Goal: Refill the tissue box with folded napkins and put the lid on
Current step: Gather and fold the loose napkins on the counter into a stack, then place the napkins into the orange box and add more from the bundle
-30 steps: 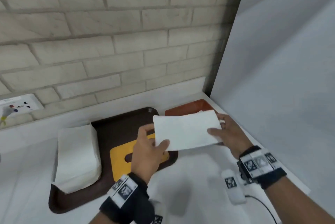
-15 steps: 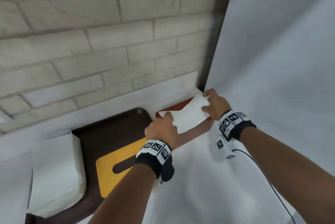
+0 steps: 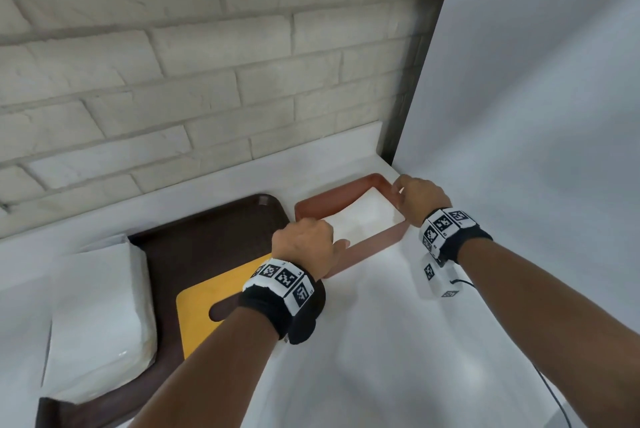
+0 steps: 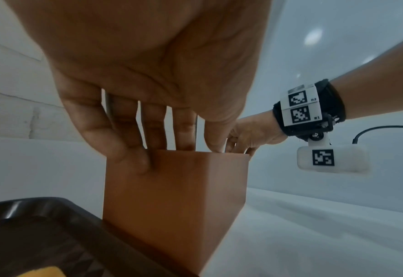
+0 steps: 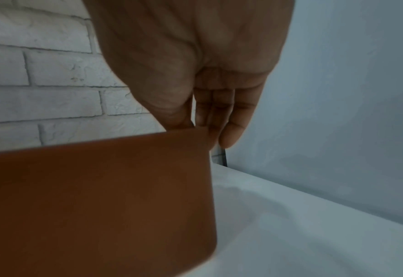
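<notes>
Tissue box (image 3: 372,247), orange-brown and open-topped, stands on the white tabletop (image 3: 381,341) at about one o'clock from the middle of my head view, just beside the right edge of the dark brown tray (image 3: 207,237); inside it lies a folded white napkin (image 3: 367,219), its top a little below the rim. My left hand (image 3: 303,240) is at the box's near-left end; in the left wrist view its fingers (image 4: 153,131) reach down straight inside the rim while the thumb (image 4: 124,150) presses the outer wall, so this grip is narrow, pinching the box wall itself. My right hand (image 3: 419,195) is at the far-right corner, at two o'clock; in the right wrist view the fingers (image 5: 229,120) hang straight down past the corner of the box and the thumb (image 5: 172,112) goes behind the rim; I cannot tell whether this grip pinches the wall or the napkin, or only rests there.

On the tray, at eight o'clock from the box, lies the yellow lid (image 3: 211,306) with a long slot in it, flat and partly hidden under my left forearm; further out at nine o'clock, at the tray's left end, sits a thick stack of white napkins (image 3: 100,320), well apart from the box. A pale brick wall (image 3: 173,64) runs along the back at twelve o'clock; a smooth white panel (image 3: 536,116) rises on the right at three o'clock, near the box's far corner.
</notes>
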Tool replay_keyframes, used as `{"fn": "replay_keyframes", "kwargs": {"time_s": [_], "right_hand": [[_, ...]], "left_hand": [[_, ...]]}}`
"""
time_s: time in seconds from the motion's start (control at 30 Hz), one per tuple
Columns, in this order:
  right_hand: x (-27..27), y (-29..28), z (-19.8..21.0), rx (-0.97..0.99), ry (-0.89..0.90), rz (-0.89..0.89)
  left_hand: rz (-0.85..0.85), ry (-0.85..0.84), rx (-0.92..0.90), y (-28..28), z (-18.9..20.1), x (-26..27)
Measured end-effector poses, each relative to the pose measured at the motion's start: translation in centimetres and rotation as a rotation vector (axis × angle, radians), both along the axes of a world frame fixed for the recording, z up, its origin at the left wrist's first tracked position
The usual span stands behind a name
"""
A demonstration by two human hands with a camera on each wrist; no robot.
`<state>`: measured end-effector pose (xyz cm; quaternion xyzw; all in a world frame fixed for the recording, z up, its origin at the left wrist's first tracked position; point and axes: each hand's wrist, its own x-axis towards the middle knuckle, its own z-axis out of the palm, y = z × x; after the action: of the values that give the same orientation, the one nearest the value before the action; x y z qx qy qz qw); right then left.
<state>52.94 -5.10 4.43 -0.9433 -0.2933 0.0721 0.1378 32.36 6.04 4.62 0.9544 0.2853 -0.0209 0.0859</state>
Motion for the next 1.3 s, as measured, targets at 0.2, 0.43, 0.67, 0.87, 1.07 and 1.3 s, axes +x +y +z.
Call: {"fn": "replay_keyframes", "kwargs": {"time_s": [0.2,0.43,0.67,0.87,1.07,1.3], "right_hand": [[-0.4,-2.0,0.3,0.006,0.04,-0.04],[-1.0,-7.3,-0.5,-0.004,0.059,-0.062],[-7.4,-14.2,-0.3,0.155,0.133,-0.11],[-10.9,-18.7,-0.9,0.252,0.225,-0.156],[-13.1,-21.0,-0.9,0.312,0.336,-0.194],[-19.5,-22.2,-0.5,0.384,0.546,-0.175]], "left_hand": [[-0.059,-0.089,-0.1,-0.8,-1.1,-0.8],[-0.189,-0.143,-0.132,-4.9,-1.4,-3.5],[-0.162,-0.361,-0.294,-9.7,-2.3,-9.5],[0.196,-0.483,-0.59,-12.5,-2.9,-12.0],[0.366,-0.449,-0.794,-12.9,-2.8,-14.4],[0.409,-0.36,-0.727,-12.7,-1.9,-20.3]]}}
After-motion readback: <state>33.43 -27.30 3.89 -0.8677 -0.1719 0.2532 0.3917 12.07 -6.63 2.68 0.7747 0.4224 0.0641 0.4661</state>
